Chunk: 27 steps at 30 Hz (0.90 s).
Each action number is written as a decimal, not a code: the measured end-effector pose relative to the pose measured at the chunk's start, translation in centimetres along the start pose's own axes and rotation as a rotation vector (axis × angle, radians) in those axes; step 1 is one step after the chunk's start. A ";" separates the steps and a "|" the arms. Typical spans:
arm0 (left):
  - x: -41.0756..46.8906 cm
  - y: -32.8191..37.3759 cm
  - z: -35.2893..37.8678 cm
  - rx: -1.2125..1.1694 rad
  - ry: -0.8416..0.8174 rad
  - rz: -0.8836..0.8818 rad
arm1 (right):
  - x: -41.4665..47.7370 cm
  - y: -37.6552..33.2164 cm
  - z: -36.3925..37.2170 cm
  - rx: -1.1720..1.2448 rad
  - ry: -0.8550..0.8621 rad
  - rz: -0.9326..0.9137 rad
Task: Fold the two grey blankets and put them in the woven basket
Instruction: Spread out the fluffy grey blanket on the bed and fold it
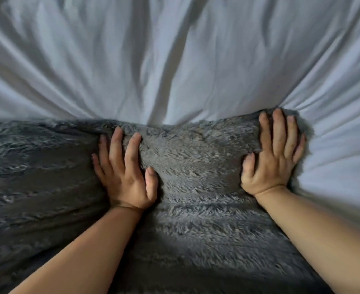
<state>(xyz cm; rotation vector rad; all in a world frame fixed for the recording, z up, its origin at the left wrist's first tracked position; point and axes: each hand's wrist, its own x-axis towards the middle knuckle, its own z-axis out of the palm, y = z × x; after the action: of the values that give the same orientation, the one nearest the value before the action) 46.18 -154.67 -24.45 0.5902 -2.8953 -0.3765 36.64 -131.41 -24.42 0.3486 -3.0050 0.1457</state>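
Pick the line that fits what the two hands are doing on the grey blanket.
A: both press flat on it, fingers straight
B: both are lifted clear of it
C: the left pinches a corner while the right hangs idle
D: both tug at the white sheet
A: the left hand and the right hand lie palm-down with straight fingers on the fluffy grey blanket, near its far edge.

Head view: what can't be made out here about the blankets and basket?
Basket: outside the head view.
Second blanket: not distinguishable; the blanket runs off the left and bottom edges.
Fold layers: hidden beneath the top surface.
Far edge: partly covered by the left hand and right hand, pressed flat.
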 end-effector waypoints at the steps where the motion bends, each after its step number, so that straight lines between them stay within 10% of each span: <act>1: 0.1 0.1 -0.3 -0.014 -0.001 -0.002 | 0.0 0.0 -0.2 0.006 0.010 -0.001; 9: 0.4 0.3 -1.9 -0.038 -0.012 -0.019 | 0.4 -0.1 -1.9 0.025 -0.004 -0.006; 18: -1.0 3.0 -11.2 0.049 -0.448 -0.137 | -1.1 -5.7 -12.9 -0.039 -0.397 0.310; 27: -12.9 6.0 -13.1 0.132 -0.480 0.011 | -14.5 -3.4 -15.3 0.030 -0.437 -0.083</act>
<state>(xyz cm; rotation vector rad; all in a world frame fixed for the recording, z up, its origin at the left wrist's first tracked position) 58.43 -146.93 -11.67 0.5688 -3.4036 -0.3705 53.01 -129.82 -10.81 0.5748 -3.4113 0.1202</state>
